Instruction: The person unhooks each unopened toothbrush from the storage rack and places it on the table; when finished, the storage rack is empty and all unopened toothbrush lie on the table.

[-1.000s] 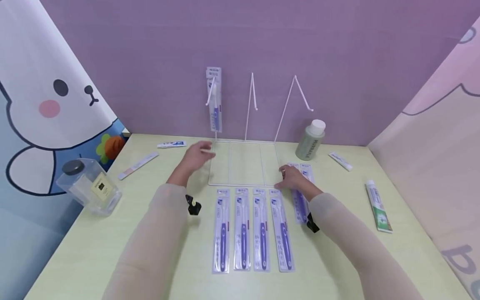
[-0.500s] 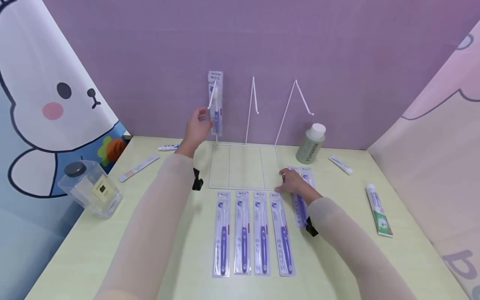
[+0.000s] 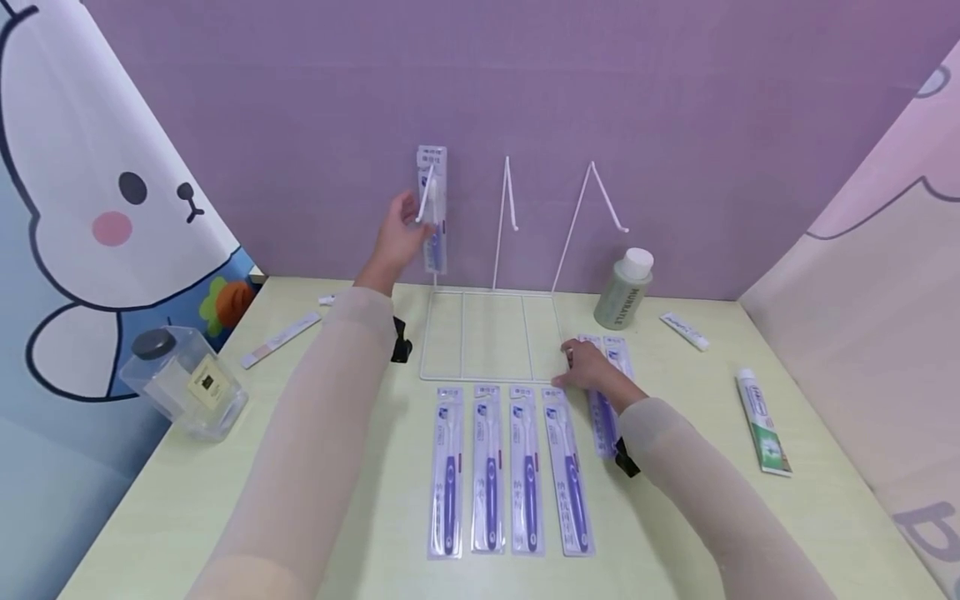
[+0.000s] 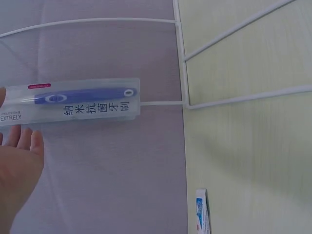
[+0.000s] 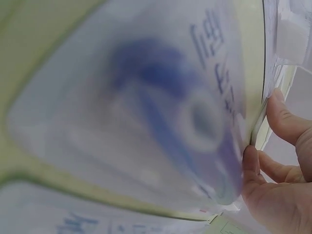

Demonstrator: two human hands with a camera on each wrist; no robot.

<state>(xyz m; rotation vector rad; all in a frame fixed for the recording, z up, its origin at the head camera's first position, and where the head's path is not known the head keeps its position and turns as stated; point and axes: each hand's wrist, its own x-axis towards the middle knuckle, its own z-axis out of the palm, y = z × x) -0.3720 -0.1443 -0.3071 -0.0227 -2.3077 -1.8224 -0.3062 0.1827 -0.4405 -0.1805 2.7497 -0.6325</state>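
Note:
My left hand [image 3: 401, 237] is at the packaged toothbrush [image 3: 436, 250] hanging from the left hook of a white wire display rack [image 3: 491, 380]. Its thumb reaches across the pack's front and its fingers extend along the edge; the left wrist view shows the fingers [image 4: 25, 140] loosely spread beside the clear pack [image 4: 92, 102]. At the rack's front right corner, my right hand [image 3: 588, 367] pinches the wire between thumb and fingers. A blurred toothbrush pack [image 5: 161, 112] fills much of the right wrist view. Two more packs [image 3: 603, 417] lie partly beneath the right forearm.
Several packaged toothbrushes [image 3: 489, 471] lie in a row before the rack. A green bottle [image 3: 624, 290] stands behind its right side. Toothpaste tubes [image 3: 763, 423] and a small tube [image 3: 684, 331] lie right; a clear bottle [image 3: 187, 383] and slim box [image 3: 281, 340] are left.
My left hand has risen from beside the rack's base to the hanging toothbrush pack, its thumb now over the front. The right hand has stayed at the rack's corner.

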